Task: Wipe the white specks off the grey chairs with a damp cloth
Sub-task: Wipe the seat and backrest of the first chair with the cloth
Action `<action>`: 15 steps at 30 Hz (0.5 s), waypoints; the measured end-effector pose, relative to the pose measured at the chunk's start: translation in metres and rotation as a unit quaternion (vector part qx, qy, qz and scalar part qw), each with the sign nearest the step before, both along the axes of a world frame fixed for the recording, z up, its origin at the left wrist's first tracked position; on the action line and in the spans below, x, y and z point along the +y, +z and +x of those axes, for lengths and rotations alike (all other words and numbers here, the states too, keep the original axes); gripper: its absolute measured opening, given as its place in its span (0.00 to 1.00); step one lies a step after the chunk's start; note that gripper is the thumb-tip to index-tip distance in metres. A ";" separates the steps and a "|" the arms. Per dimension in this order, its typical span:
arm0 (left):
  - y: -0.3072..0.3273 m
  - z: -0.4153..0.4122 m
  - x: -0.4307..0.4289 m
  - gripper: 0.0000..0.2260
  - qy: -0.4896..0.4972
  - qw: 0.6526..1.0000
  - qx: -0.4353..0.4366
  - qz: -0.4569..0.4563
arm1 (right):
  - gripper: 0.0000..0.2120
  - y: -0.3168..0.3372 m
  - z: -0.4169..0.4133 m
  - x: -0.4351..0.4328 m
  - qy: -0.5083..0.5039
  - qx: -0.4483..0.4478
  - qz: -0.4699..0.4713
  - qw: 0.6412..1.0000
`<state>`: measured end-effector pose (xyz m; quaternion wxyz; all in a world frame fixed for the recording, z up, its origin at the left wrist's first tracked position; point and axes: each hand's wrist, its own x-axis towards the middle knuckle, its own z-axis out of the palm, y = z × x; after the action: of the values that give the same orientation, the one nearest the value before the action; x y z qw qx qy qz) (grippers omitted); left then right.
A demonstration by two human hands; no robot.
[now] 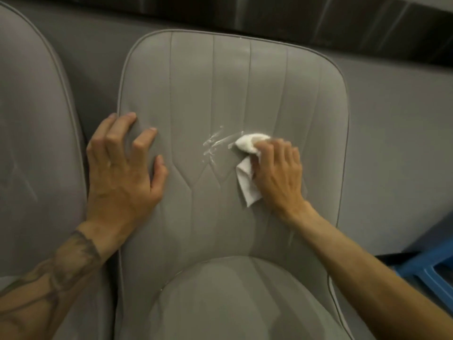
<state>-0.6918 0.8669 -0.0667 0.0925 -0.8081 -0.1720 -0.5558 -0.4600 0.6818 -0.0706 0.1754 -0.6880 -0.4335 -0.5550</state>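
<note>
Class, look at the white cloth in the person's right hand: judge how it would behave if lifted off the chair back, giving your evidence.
Probably floppy: the white cloth bunches under the right hand and a creased tail hangs loose. Likely light, since it looks thin. It might cling a little: smears trail beside it on the grey chair.

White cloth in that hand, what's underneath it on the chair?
The grey chair backrest lies under the white cloth, which the right hand grips. White smears show just left of it; whether more lie beneath is hidden.
</note>
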 end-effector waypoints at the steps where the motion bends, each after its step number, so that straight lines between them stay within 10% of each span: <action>1: 0.000 0.000 0.000 0.19 -0.001 1.000 -0.001 0.001 | 0.09 0.017 0.008 0.000 -0.008 -0.001 0.017 1.000; 5: -0.001 0.001 0.001 0.18 0.004 1.000 -0.004 0.005 | 0.06 0.046 0.012 0.018 -0.026 0.044 0.169 0.984; 11: -0.001 0.001 0.002 0.18 0.002 1.000 -0.003 0.006 | 0.12 0.008 -0.008 0.000 -0.019 0.026 0.017 0.999; 15: -0.002 0.002 0.003 0.19 0.002 1.000 -0.008 0.008 | 0.07 0.094 0.022 0.015 -0.068 0.064 0.248 0.964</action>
<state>-0.6895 0.8696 -0.0687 0.0991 -0.8024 -0.1698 -0.5635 -0.4376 0.6970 0.0238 0.3296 -0.6847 -0.2226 -0.6107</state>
